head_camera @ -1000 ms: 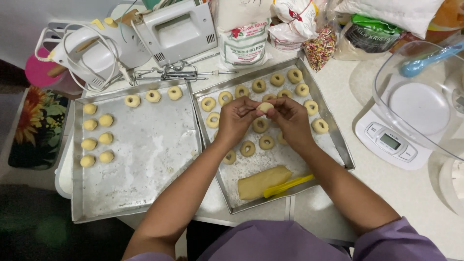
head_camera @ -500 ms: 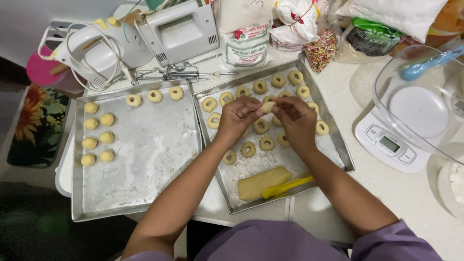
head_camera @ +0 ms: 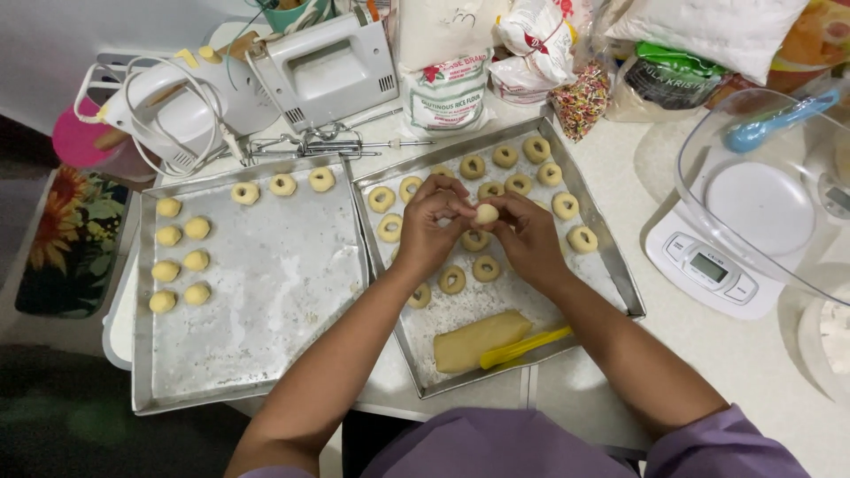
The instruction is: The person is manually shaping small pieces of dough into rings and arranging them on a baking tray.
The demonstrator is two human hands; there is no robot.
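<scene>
Dough ball (head_camera: 486, 213), smooth, pale and round, pinched between left hand (head_camera: 431, 221) and right hand (head_camera: 529, 235) above floured metal tray (head_camera: 611, 265).

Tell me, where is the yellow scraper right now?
In the head view, the yellow scraper lies at the near end of the right baking tray, resting against the block of dough, just below the person's right forearm.
</scene>
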